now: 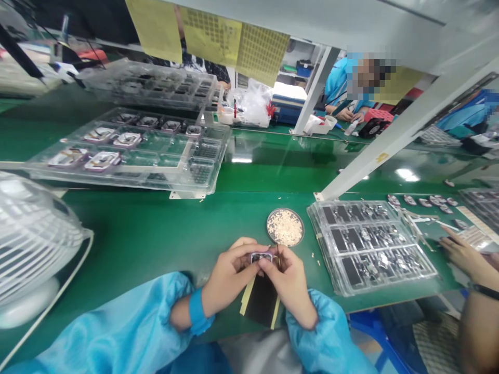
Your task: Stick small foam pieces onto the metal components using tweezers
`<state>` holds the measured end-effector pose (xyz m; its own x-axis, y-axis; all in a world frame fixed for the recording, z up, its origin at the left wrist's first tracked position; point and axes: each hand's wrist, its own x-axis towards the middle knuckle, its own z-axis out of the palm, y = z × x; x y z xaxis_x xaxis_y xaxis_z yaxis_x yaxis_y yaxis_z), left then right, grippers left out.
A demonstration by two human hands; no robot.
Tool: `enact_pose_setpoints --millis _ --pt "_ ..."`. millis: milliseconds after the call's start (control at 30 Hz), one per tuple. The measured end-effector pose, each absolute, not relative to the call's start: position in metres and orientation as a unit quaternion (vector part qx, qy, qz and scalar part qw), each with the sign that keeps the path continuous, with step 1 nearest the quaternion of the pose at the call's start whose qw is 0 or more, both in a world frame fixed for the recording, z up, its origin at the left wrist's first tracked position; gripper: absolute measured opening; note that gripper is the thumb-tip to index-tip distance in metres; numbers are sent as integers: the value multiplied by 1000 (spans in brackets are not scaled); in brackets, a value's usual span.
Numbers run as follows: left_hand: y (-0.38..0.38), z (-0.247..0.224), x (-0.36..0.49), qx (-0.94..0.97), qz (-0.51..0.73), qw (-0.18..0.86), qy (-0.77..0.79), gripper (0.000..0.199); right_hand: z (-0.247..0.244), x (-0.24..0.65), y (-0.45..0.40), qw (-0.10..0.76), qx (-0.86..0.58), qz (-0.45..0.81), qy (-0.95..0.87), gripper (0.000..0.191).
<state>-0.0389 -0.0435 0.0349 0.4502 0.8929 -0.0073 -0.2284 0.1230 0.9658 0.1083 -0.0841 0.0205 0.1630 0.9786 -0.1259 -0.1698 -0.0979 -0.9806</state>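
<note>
Because its rim looks rigid, the small casing (262,257) should handle as light and stiff, perhaps slippery, its exposed innards fragile, so best gripped by the outer edges. It sits at two o'clock from the left hand (228,270) and ten o'clock from the right hand (290,275), both curled nearly closed, pinching it; the right apparently also keeps a thin tool (278,255).

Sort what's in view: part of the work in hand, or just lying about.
Work in hand:
small unit, held between left hand and right hand
black sheet with yellow edges, beneath them
probably the pale bits in the round dish

Apparently just about:
white fan
hanging yellow sheets
plastic bag
</note>
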Motion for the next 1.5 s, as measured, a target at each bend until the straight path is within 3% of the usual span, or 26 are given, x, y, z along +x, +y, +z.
enact_pose_setpoints --millis 133,433,667,767,900,1500 --pt "-44 33 -41 544 367 669 349 31 24 111 -83 561 -523 512 -388 29" --pt "-48 32 -45 589 360 597 408 25 26 100 -81 579 -534 471 -397 36" --pt "-42 29 -43 569 351 624 404 24 32 126 -75 443 -610 391 -528 24" --pt "-39 29 -44 639 336 549 421 17 44 139 -71 462 -581 316 -591 12" --pt "-38 31 -45 720 320 453 417 18 55 146 -65 456 -529 287 -656 11" --pt "-36 27 -46 734 308 440 415 18 36 149 -65 366 -485 269 -747 12"
